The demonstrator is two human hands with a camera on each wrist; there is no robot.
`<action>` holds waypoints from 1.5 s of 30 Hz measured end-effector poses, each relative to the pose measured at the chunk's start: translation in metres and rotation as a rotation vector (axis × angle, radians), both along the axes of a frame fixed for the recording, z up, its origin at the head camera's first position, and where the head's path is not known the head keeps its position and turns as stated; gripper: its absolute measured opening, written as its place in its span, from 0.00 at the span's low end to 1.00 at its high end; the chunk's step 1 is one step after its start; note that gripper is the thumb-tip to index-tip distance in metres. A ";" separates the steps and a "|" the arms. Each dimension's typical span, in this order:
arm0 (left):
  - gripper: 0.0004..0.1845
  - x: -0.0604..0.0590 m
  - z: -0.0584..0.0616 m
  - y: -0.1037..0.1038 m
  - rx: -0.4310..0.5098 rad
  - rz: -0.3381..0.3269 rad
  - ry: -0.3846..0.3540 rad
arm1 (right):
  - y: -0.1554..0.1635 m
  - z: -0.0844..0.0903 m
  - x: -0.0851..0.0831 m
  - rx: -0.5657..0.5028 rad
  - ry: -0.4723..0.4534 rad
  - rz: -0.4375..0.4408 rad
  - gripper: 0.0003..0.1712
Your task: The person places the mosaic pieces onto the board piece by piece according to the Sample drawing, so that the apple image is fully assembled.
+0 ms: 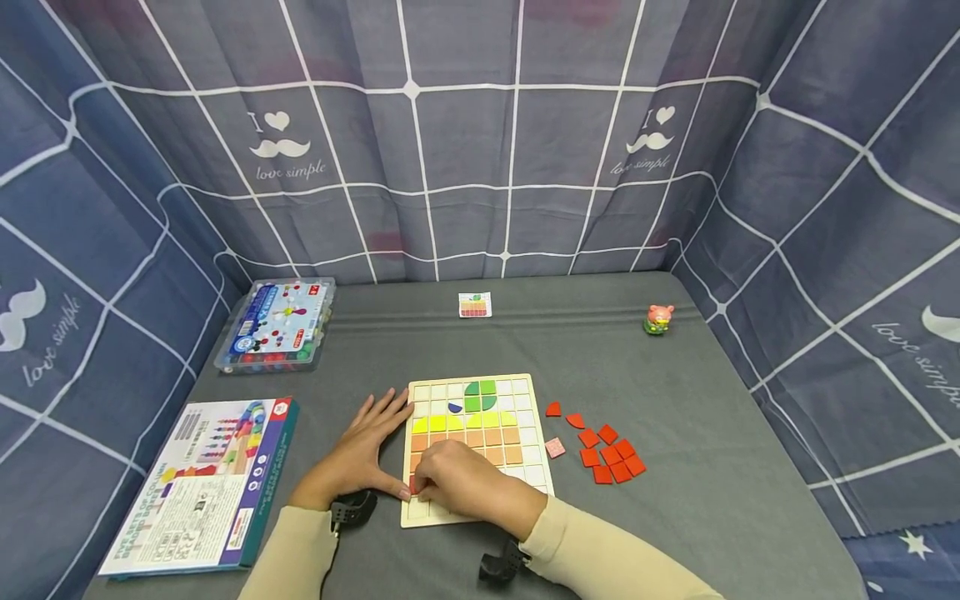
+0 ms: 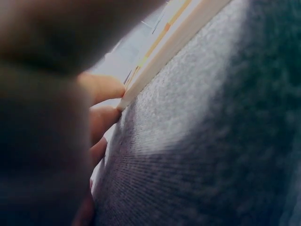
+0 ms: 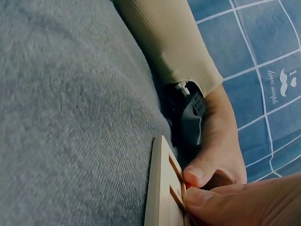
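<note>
At the near edge of the tabletop [image 1: 675, 375], two cream sleeves are seen, each with a black wrist mount. The right hand [image 1: 457, 479] is laid over the near left part of the wooden puzzle board [image 1: 525, 392], with the fingers curled down onto a small red tile [image 3: 188, 186] at the board's near left corner; in the right wrist view the tile is pinched between fingertips above a recessed cell. The left hand [image 1: 367, 450] is placed flat on the cloth, fingers straight and spread, and is pressed against the left edge of the board; nothing is gripped by it. The board is located near the middle of the near edge and is partly filled: orange rows nearest, a yellow row above them, green pieces and one blue piece toward the far edge. Just beside the board's right edge, a pink square tile [image 1: 555, 447] is found, and beyond it a loose cluster of red tiles [image 1: 607, 454]. At the near left corner a printed box lid [image 1: 202, 487] is laid flat. Farther along the left edge a clear plastic case [image 1: 276, 325] is positioned. Toward the far edge, a small pattern card [image 1: 475, 305] is placed centrally, and a small pink figurine [image 1: 658, 319] is stood near the far right corner.
</note>
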State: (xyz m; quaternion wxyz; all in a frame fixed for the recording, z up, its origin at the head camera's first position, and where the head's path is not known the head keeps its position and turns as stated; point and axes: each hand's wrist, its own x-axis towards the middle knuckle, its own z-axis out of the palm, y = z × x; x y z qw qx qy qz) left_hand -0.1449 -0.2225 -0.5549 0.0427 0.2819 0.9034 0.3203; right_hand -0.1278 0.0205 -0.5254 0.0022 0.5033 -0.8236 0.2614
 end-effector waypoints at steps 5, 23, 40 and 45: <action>0.77 0.000 -0.002 0.000 -0.004 -0.005 0.007 | 0.003 -0.003 0.001 -0.010 0.012 0.008 0.07; 0.77 0.000 -0.004 0.001 -0.003 0.011 -0.006 | 0.086 -0.001 -0.012 -0.221 0.082 -0.222 0.07; 0.77 0.000 -0.003 0.000 -0.009 0.012 -0.009 | 0.209 -0.012 -0.019 -0.066 -0.089 -0.331 0.15; 0.78 0.000 -0.004 0.000 -0.018 0.009 -0.013 | 0.208 -0.015 -0.019 -0.089 -0.067 -0.310 0.13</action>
